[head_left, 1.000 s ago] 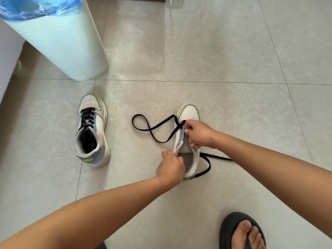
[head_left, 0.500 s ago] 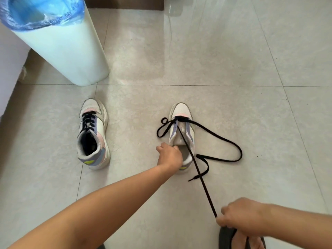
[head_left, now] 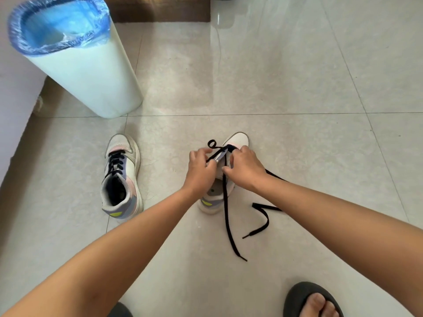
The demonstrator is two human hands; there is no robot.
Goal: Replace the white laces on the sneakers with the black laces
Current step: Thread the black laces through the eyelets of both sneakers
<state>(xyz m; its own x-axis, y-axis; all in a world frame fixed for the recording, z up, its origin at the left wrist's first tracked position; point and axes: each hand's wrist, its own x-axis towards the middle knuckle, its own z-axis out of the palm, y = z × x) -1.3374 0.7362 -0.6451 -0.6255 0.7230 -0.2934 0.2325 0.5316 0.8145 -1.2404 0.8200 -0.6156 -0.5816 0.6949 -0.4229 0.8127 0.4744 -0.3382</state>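
Two white sneakers with pastel panels stand on the tiled floor. The left sneaker (head_left: 121, 177) is laced with a black lace. The right sneaker (head_left: 238, 139) has a black lace (head_left: 226, 216) through its front eyelets only, both long ends trailing loose toward me and to the right. My left hand (head_left: 200, 170) pinches the shoe's left eyelet flap, where the lace crosses. My right hand (head_left: 246, 168) grips the shoe's right side with curled fingers on the lace near the eyelets. Both hands hide the middle of the shoe. No white lace is in view.
A tall white bin (head_left: 84, 69) with a blue liner stands at the back left, near a wall. My foot in a dark sandal (head_left: 309, 300) is at the bottom right. A dark wooden base (head_left: 160, 10) runs along the far edge.
My right hand let go of the pulled-out lace end near my foot and came back up to the shoe's eyelets. My left hand moved from the heel to the front flap.
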